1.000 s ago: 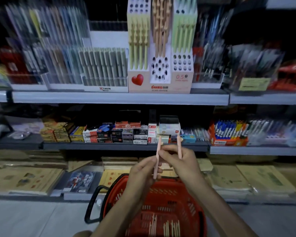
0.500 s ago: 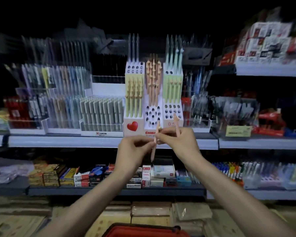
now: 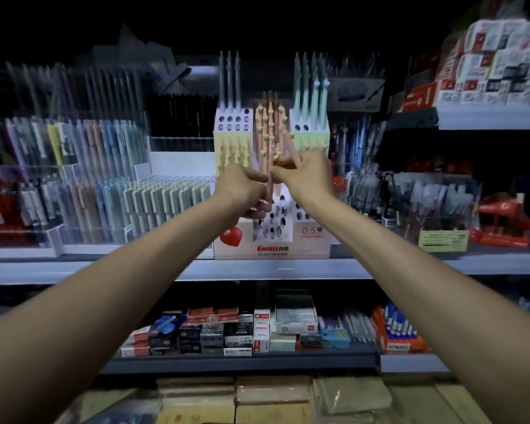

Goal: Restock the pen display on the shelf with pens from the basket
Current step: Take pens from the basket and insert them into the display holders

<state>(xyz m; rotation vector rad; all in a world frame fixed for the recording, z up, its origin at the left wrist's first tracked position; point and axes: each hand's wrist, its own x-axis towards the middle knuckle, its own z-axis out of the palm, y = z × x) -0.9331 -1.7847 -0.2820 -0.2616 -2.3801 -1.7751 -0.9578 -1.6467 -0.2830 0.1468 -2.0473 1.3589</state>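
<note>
The pen display stands on the middle shelf, a white tiered box with a red heart and columns of yellow, pink and green pens. Both my hands are raised in front of its pink middle column. My left hand pinches an upright pink pen by its lower part. My right hand touches that pen with its fingertips and also grips a second pink pen, which slants up to the left. Empty holes show in the display's lower front tier, just under my hands. The basket is out of view.
The grey shelf edge runs across the view. Clear racks of pens stand left of the display, more pen trays to its right. Small boxes fill the shelf below, and paper pads lie at the bottom.
Both hands rose from over the red basket to the display, carrying the two pink pens. My view tilted up, so the basket dropped out of sight.
</note>
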